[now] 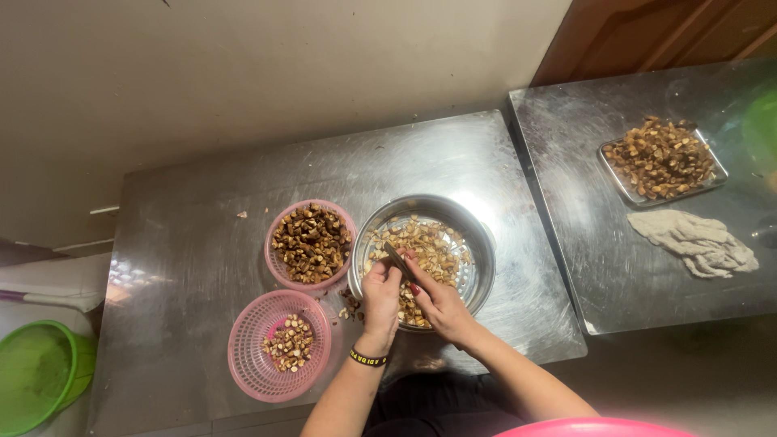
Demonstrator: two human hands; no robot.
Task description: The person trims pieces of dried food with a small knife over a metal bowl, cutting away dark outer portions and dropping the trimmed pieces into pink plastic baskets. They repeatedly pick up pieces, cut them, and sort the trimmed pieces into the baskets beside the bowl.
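Observation:
My left hand (380, 296) and my right hand (438, 303) meet over the near rim of a steel bowl (477, 235) holding several pale nut pieces. A thin dark tool (398, 261) sticks up between the two hands; my left hand grips its lower end, and my right hand pinches something small against it. A black wristband circles my left wrist. To the left, a pink basket (275, 247) holds dark brown shells or nuts. Nearer me, a second pink basket (247, 356) holds a small heap of lighter kernels.
Everything stands on a steel table (186, 243). A second steel table (583, 202) to the right carries a metal tray (618, 180) of brown nuts and a crumpled grey cloth (698, 241). A green bucket (36, 372) sits on the floor at the lower left.

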